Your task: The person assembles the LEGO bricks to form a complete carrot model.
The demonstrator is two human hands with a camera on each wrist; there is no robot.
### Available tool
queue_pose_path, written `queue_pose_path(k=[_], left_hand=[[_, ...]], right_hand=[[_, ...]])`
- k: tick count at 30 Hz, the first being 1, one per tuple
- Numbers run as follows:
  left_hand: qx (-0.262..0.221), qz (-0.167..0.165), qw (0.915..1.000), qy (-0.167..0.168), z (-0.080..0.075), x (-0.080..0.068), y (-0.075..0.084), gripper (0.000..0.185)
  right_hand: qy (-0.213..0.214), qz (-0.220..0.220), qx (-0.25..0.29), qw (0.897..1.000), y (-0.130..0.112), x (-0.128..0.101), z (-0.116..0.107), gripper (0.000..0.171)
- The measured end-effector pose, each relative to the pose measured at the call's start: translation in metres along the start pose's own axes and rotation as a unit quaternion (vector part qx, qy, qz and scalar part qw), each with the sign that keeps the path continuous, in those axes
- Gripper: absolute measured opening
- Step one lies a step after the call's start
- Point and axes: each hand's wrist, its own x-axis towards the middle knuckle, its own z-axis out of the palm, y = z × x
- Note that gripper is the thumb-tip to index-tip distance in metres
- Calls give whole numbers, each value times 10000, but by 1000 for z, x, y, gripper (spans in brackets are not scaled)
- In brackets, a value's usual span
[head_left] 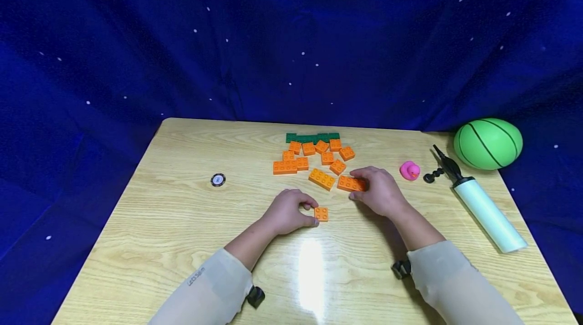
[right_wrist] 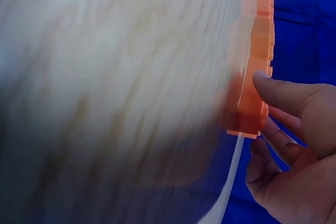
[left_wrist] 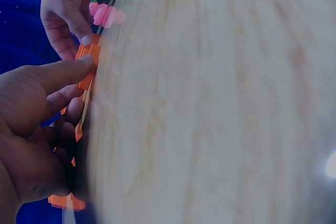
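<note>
My left grip (head_left: 289,211) is narrow, thumb and fingertip pinching a small square orange brick (head_left: 321,214) by opposite sides, just above or on the bench; I can't tell which. Four round studs dot its top, and its walls are flat, like smooth plastic.

My right grip (head_left: 380,191) holds a long orange brick (head_left: 348,183) near its right end, thumb on the near face and fingers round the far side. It is a studded oblong, standing ahead and to the right of the square one, well apart from it.

Just left of the oblong lies a yellower long brick (head_left: 321,179), set at a slant. Beyond these, small square bricks (head_left: 327,158) lie scattered at odd angles, one beside another oblong brick (head_left: 284,167) at the left. Behind them runs a green row (head_left: 307,138) with a stepped outline.

The bench (head_left: 182,244) is pale, with streaky wood grain and a glossy patch of reflected light. Off to my left is a flat round chip (head_left: 218,179) with a dark patterned rim. To my right are a rounded pink duck (head_left: 410,170), a pale cylindrical pump (head_left: 489,216) with a black nozzle, and a green ball (head_left: 488,144) with black curved lines. Folded dark blue cloth (head_left: 273,36), speckled white, hangs behind.
</note>
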Motion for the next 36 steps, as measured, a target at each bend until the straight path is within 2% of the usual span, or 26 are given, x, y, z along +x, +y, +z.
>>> queue_pose_path(k=[16, 24, 36], left_hand=[[-78, -47, 9999, -84, 0, 2, 2, 34], [-284, -178, 9994, -130, -3, 1, 1, 40], [-578, -248, 9980, -16, -5, 0, -1, 47]], right_hand=[[-109, 126, 5, 9999, 4, -2, -4, 42], [-111, 101, 76, 9999, -2, -10, -6, 41], [-21, -105, 180, 9998, -18, -22, -1, 38]])
